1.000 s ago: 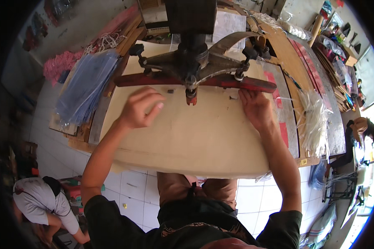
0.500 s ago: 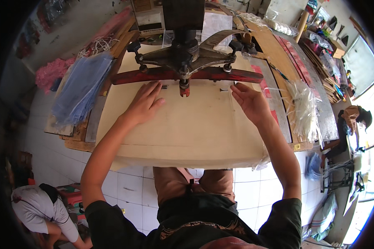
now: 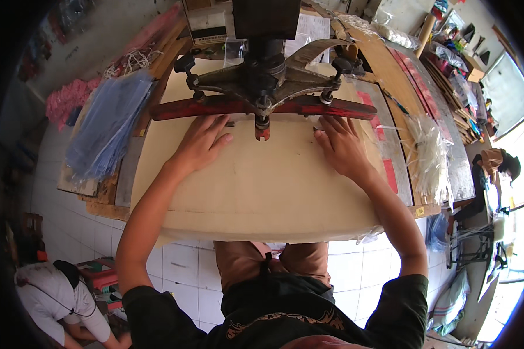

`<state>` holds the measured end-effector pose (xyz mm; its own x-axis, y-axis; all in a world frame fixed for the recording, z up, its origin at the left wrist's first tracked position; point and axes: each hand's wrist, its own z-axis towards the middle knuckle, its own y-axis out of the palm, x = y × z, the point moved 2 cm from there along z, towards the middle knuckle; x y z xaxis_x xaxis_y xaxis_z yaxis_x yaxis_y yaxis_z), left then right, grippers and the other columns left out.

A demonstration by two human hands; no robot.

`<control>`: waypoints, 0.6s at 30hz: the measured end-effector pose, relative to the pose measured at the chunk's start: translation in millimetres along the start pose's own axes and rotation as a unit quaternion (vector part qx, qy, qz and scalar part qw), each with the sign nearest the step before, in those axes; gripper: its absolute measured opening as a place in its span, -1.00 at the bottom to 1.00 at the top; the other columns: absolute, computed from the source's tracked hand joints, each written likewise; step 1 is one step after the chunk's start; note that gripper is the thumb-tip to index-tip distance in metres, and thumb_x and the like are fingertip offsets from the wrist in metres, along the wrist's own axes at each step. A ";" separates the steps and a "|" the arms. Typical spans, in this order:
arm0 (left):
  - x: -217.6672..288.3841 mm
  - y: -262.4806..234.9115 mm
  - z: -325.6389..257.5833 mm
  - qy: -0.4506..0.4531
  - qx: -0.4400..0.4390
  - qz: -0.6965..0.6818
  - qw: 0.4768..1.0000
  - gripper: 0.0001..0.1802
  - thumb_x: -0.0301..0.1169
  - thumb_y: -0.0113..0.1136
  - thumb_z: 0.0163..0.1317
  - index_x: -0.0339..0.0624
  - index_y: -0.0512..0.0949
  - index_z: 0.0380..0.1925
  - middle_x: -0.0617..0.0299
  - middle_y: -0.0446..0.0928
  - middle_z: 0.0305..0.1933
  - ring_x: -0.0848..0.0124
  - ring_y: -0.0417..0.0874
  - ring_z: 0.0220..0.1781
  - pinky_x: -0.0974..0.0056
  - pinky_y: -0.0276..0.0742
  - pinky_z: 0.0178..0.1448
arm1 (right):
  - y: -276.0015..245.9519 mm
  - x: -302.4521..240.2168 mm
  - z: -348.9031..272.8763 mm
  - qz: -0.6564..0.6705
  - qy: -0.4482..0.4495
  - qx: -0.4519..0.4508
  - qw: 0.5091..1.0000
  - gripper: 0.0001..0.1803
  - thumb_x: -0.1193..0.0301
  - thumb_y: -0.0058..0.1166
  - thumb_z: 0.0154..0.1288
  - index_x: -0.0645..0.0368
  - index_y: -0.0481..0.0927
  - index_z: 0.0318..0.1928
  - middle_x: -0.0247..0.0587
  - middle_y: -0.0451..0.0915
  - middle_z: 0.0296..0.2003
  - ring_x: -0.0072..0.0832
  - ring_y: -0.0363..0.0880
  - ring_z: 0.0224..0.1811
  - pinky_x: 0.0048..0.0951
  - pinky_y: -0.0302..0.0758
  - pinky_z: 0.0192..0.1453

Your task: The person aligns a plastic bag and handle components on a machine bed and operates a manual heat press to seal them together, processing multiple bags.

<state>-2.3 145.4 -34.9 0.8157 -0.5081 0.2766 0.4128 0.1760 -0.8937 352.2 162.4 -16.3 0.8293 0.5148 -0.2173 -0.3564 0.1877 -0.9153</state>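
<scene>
My left hand (image 3: pixel 202 143) lies flat on a beige padded work surface (image 3: pixel 256 192), fingers stretched out, tips at the lower edge of a long red press bar (image 3: pixel 215 105). My right hand (image 3: pixel 343 145) rests on the same surface to the right, fingers spread, their tips also close to the bar. A small dark piece (image 3: pixel 230 124) sits beside my left fingertips; another is partly covered by my right hand. The bar hangs from a dark metal press head (image 3: pixel 265 75) with a forked red tip in the middle. Any thin clear sheet under my hands is hard to make out.
Blue-tinted clear plastic sheets (image 3: pixel 108 128) are stacked at the left. White plastic strips (image 3: pixel 431 157) hang at the right, near red strips (image 3: pixel 410 81) on the wooden table. A person (image 3: pixel 58 302) bends at the lower left; another (image 3: pixel 498 166) is at far right.
My right hand has shifted slightly left and flattened, its fingers spreading from a more bunched pose. My left hand stays nearly in place. The whole view has shifted a little.
</scene>
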 end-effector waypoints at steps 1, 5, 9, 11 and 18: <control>0.7 0.2 0.8 -0.009 -0.001 0.004 1.000 -0.38 -0.09 0.08 0.46 -0.36 0.42 0.31 -0.09 0.40 0.31 -0.06 0.41 0.31 0.00 0.28 0.44 | 0.7 -0.4 -0.5 -0.014 -0.006 0.010 1.000 -0.42 0.13 -0.20 0.58 0.36 0.46 0.30 0.19 0.44 0.33 0.00 0.27 0.48 0.02 -0.03 0.63; 8.6 -6.1 -2.9 -0.035 0.010 0.036 0.999 -0.43 -0.12 0.08 0.47 -0.30 0.46 0.30 -0.08 0.42 0.31 -0.06 0.41 0.32 0.00 0.29 0.44 | 3.2 -1.2 -0.3 -0.051 -0.020 0.012 0.998 -0.40 0.08 -0.16 0.56 0.36 0.48 0.29 0.12 0.45 0.32 -0.03 0.26 0.48 0.06 -0.04 0.63; 7.4 -7.7 -1.6 -0.026 0.028 0.017 0.999 -0.47 -0.16 0.11 0.45 -0.26 0.49 0.29 -0.06 0.43 0.32 -0.07 0.40 0.35 0.00 0.29 0.45 | -1.5 0.6 0.5 -0.064 -0.026 0.004 0.998 -0.39 0.06 -0.10 0.53 0.35 0.49 0.28 0.09 0.46 0.31 -0.06 0.27 0.47 0.09 -0.02 0.62; 7.6 -9.5 -1.3 -0.036 0.012 -0.022 0.999 -0.49 -0.19 0.12 0.45 -0.28 0.49 0.28 -0.07 0.43 0.32 -0.06 0.40 0.36 0.01 0.29 0.46 | -4.9 -1.5 -0.7 -0.069 -0.030 0.002 0.997 -0.38 0.06 -0.07 0.52 0.34 0.49 0.29 0.07 0.47 0.31 -0.06 0.28 0.47 0.10 -0.02 0.61; 8.8 -11.5 -1.8 -0.090 0.008 -0.087 0.992 -0.51 -0.24 0.13 0.44 -0.32 0.48 0.25 -0.10 0.48 0.28 -0.04 0.44 0.34 0.03 0.31 0.45 | -8.7 0.0 -5.4 -0.075 -0.037 0.001 0.997 -0.37 0.05 -0.02 0.49 0.33 0.48 0.30 0.05 0.48 0.31 -0.06 0.27 0.47 0.16 -0.03 0.60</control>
<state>-0.6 137.4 -22.9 0.7901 -0.3731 0.4863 0.5590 0.1134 -0.8213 357.6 156.2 -10.2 0.8388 0.5419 -0.0528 -0.2326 0.2690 -0.9346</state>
